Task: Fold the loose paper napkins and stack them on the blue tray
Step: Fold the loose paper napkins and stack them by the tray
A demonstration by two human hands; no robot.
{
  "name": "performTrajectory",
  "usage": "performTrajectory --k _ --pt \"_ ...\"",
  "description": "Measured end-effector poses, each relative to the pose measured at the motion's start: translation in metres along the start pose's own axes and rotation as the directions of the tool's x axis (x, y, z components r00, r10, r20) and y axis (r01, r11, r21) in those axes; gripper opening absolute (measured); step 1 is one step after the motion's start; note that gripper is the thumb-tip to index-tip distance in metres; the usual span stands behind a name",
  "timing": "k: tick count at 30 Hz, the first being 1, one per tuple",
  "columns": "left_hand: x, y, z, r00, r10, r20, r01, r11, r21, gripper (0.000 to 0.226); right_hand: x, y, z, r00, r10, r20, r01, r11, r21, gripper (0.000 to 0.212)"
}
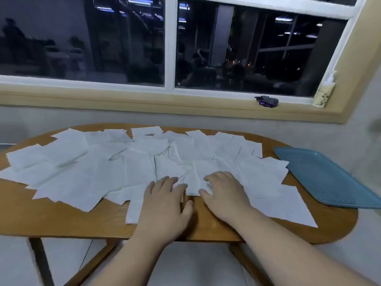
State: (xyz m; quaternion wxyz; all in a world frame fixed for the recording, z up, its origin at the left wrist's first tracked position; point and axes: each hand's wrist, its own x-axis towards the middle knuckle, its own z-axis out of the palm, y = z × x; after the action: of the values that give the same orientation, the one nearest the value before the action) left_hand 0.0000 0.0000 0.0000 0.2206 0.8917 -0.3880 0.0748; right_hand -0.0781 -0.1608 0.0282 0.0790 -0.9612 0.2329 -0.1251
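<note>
Dozens of loose napkins (pixel 127 172) are lying spread over the counter (pixel 61 219), and two hands are pressing down on them.
Left of the blue tray (pixel 329 178), which is sitting at the counter's right end, the white sheets are overlapping one another, and the closest ones are reaching just beside the tray's rim. The right hand (pixel 224 190), the one nearer the tray, is lying palm down with its fingers loosely bent, and its fingertips are pressing on a creased napkin (pixel 193 182). The left hand (pixel 165 195), farther from the tray, is lying flat with its fingers straight and slightly spread. Neither hand is gripping anything. The creased napkin is rising in a ridge between them. Behind the tray, a small dark object (pixel 267 101) is resting on the window sill (pixel 144 100).
</note>
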Motion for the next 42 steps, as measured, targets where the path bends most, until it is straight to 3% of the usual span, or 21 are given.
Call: performTrajectory --k 8,19,24,28,32,35,39,42 --pt "0.002 -0.013 0.028 0.987 0.101 -0.122 -0.1 0.995 0.017 0.041 0.02 0.006 0.019 0.999 0.042 -0.006 -0.042 0.999 -0.012 0.039" --pt "0.002 -0.015 0.03 0.983 0.132 -0.131 -0.132 0.991 0.013 0.034 0.006 0.008 0.033 0.992 0.04 -0.121 -0.031 0.997 0.069 0.024" --pt "0.003 -0.016 0.03 0.981 0.118 -0.153 -0.12 0.993 -0.002 0.037 -0.01 0.009 0.026 0.984 -0.002 -0.175 0.024 0.992 0.123 0.028" --pt "0.002 -0.015 0.028 0.987 0.096 -0.127 -0.106 0.992 -0.072 0.056 -0.036 0.014 0.033 0.958 -0.105 -0.266 0.15 0.976 0.158 0.023" --pt "0.002 -0.015 0.028 0.983 0.15 -0.109 -0.158 0.985 -0.063 0.067 -0.06 0.03 0.037 0.933 -0.182 -0.311 0.266 0.931 0.252 0.021" --pt "0.003 -0.016 0.028 0.974 0.215 -0.072 -0.217 0.976 -0.021 0.058 -0.071 0.04 0.037 0.914 -0.205 -0.351 0.327 0.883 0.338 0.022" --pt "0.004 -0.019 0.028 0.957 0.286 -0.052 -0.287 0.958 -0.016 0.025 -0.079 0.042 0.027 0.946 -0.061 -0.318 0.244 0.781 0.575 0.019" --pt "0.002 -0.017 0.024 0.95 0.308 -0.048 -0.311 0.947 -0.084 0.018 -0.08 0.039 0.019 0.97 0.031 -0.239 0.155 0.68 0.716 0.018"
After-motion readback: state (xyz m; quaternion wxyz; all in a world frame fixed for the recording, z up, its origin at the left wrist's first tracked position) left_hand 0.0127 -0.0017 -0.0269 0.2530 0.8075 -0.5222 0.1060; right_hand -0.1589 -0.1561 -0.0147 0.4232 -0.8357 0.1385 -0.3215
